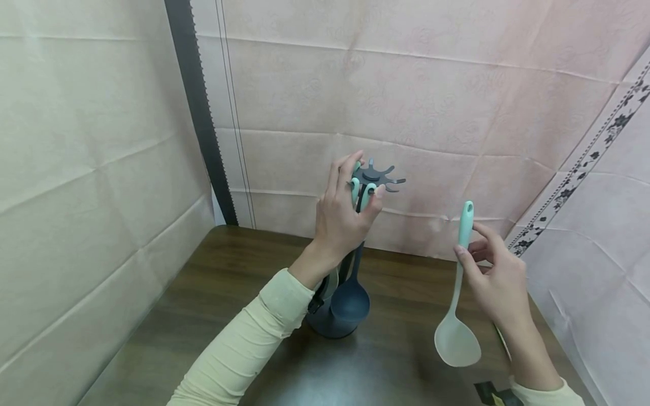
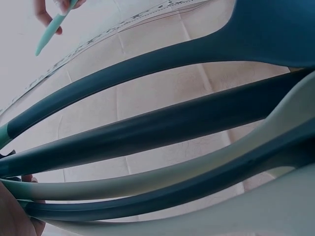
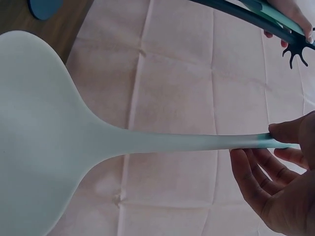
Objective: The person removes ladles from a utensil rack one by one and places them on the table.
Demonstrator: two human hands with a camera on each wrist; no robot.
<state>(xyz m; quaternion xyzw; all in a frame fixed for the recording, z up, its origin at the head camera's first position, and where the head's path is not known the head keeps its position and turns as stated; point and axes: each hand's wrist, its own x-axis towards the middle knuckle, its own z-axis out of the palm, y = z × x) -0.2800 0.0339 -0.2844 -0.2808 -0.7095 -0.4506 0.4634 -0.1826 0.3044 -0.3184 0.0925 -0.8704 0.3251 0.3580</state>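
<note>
A utensil carousel stands on the table, its spoked dark top (image 1: 373, 176) above a round base (image 1: 332, 327). My left hand (image 1: 339, 211) curls around the mint handles (image 1: 355, 192) hanging at that top. Below hang a dark blue ladle (image 1: 350, 301) and several other utensils, partly behind the left forearm. Off to the right, my right hand (image 1: 495, 276) pinches a spatula (image 1: 457, 343) by its mint handle, thumb on one side and fingers on the other. Its broad pale head points down; the right wrist view shows this spatula head (image 3: 34, 137) large.
Behind the wooden table (image 1: 188, 344) hangs a creased pale cloth (image 1: 406, 101), with more cloth on the left and right sides. A small dark item (image 1: 486, 392) lies at the lower right, by the right sleeve.
</note>
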